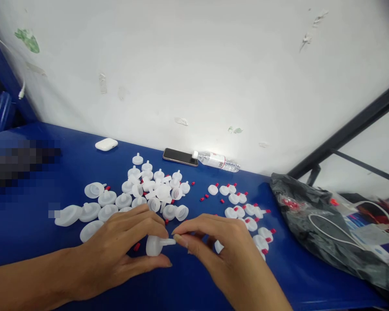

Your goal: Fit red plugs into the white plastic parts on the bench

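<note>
My left hand (123, 235) grips a translucent white nozzle cap (153, 246) between thumb and fingers, its thin spout pointing right. The thumb and fingertips of my right hand (218, 242) are pinched together at the spout's tip; whatever is between them is hidden. Behind my left hand lies a pile of similar white nozzle caps (164, 192), with small red tips (136, 247) scattered among them. Beyond and beside my right hand, more nozzle caps with red tips on their spouts (251, 225) are spread out.
A phone (180, 157), a water bottle (214, 160) and a white earbud case (106, 144) lie along the wall on the blue table (81, 164). At right, a dark plastic bag (298, 229) with a white cable (333, 231) borders the work area.
</note>
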### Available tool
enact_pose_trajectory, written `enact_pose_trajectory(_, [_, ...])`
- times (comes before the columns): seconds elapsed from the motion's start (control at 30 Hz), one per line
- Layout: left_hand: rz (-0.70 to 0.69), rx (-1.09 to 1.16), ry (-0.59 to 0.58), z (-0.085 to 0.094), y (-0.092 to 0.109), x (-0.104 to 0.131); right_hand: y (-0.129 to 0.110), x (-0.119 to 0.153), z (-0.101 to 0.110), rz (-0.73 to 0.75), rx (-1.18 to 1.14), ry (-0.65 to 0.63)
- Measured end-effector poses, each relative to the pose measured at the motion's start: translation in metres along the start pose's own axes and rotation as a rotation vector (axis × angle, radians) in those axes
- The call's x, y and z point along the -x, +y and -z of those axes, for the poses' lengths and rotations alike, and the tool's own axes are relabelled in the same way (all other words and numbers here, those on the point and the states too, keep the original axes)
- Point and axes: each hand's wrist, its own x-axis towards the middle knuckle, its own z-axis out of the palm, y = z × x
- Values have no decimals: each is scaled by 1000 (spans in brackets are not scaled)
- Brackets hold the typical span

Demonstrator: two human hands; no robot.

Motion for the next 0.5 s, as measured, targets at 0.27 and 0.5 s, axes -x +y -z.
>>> enact_pose_trajectory(0.27, [9,1,10,-3,-3,0,1,0,-4,6,4,-3])
enact_pose_trajectory(0.5, [61,71,13,-6,-8,9,3,0,-10,-11,-22,-1])
